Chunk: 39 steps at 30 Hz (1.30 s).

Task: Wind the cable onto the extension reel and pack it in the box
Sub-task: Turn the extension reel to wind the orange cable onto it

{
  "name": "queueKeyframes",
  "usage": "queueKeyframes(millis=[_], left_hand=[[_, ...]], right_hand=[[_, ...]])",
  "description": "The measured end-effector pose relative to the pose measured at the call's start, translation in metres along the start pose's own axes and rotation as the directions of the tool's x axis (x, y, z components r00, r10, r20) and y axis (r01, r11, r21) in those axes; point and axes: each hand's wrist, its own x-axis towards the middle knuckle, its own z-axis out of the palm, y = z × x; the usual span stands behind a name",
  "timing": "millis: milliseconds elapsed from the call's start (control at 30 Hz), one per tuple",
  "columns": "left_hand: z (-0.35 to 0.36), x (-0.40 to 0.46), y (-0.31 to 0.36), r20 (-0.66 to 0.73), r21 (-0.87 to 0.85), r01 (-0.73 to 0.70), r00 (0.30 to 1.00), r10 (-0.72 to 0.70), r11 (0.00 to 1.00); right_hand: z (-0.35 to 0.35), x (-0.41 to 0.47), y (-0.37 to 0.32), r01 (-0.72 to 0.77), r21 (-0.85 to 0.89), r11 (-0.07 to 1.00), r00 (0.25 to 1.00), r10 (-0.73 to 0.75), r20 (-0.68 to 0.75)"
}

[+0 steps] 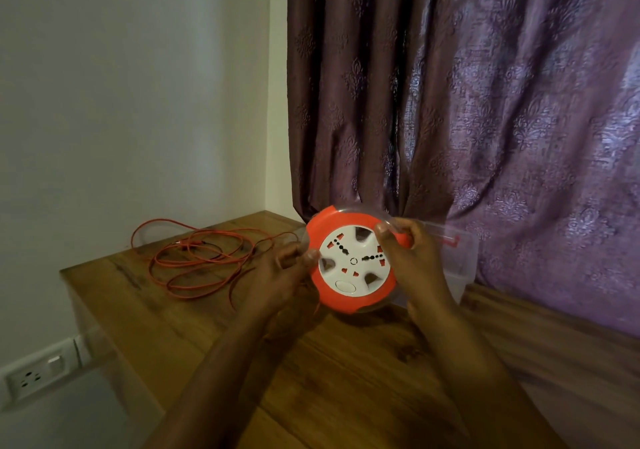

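Both hands clamped on the extension reel (351,261), held upright above the surface (346,379) with its socket face toward the camera. Left hand (280,275) gripped the left rim, thumb pressed near the white face. Right hand (415,258) gripped the upper right rim, thumb hooked over the orange edge, fingers curled behind.

Looked a light, rigid disc of hard plastic: orange outer ring, white centre with socket holes and recessed spokes, clear flanges at the edge. Probably smooth and a little slippery; best held by the rim on opposite sides, as done here, with one hand free to turn the hub.

Lay to the left, in loose tangled loops on the wood: the cable (204,258), thin, orange, limp, not yet wound. Likely to snag and kink; would need feeding through the fingers under slight tension.

Stood just behind the reel, partly hidden: the box (460,261), clear plastic, rounded corners, apparently open-topped.

Beyond: grained brown wood, a heavy purple curtain (485,102) with embossed pattern, a pale wall (121,85), a white wall socket (34,376) low at left.
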Motion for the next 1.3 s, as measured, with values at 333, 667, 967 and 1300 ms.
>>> queueKeyframes(millis=[333, 667, 967, 1300], left_hand=[[-0.001, -0.011, -0.007, -0.170, -0.044, -0.039, 0.985, 0.031, 0.998], [0.002, -0.015, -0.008, -0.236, -0.085, -0.010, 0.972, -0.010, 0.996], [0.009, -0.020, -0.012, -0.262, 0.005, 0.006, 0.965, -0.004, 1.000], [0.010, -0.017, -0.015, -0.290, -0.055, 0.001, 0.957, -0.017, 0.999]], right_hand=[[0.031, -0.031, 0.007, 0.372, -0.778, 0.506, 0.914, -0.348, 0.211], [0.038, -0.033, 0.021, 0.388, -0.848, 0.361, 0.889, -0.390, 0.240], [0.051, -0.027, 0.026, 0.298, -0.833, 0.466, 0.932, -0.332, 0.147], [0.057, -0.021, 0.013, 0.034, -0.484, 0.875, 0.991, -0.093, -0.099]])
